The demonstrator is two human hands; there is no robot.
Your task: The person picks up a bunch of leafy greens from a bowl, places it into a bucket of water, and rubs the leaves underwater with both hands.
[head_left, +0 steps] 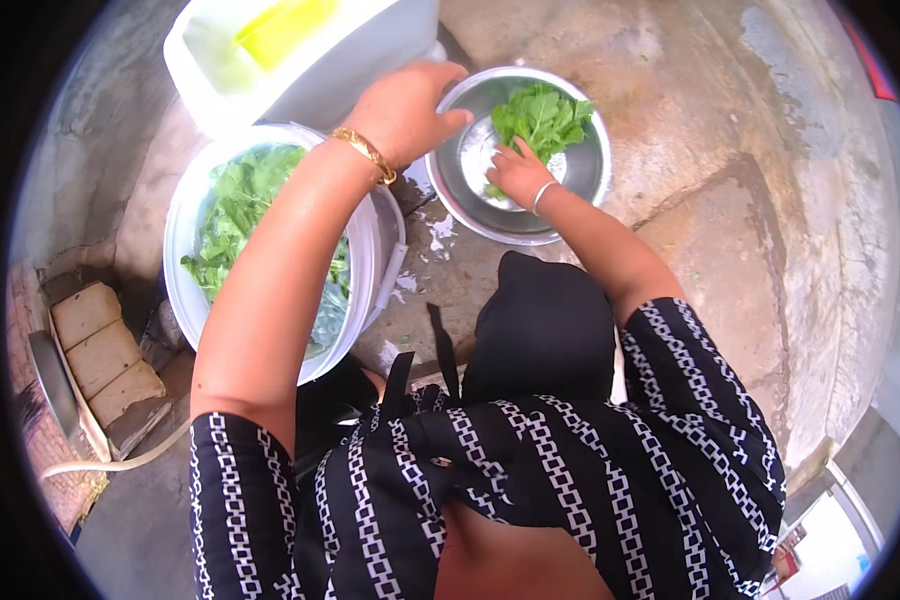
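My left hand [405,112], with a gold bangle at the wrist, hovers beside the left rim of a steel bowl [592,185]. Its thumb stands apart from the fingers, and nothing shows between them. Inside the bowl, my right hand [523,178] is closed around the lower part of a bunch of leafy greens [542,118]. The leaves spread out beyond my fingers, and a bit of green shows below them. Under my left forearm stands a white bucket [182,225] with more leafy greens [240,205] in water, partly hidden by the arm.
A large white container [340,85] with something yellow inside stands behind the bucket. The bucket's handle [392,275] hangs on its right side. Broken tiles or bricks [105,345] lie at the far left. Wet concrete floor [710,250] extends to a wall on the right.
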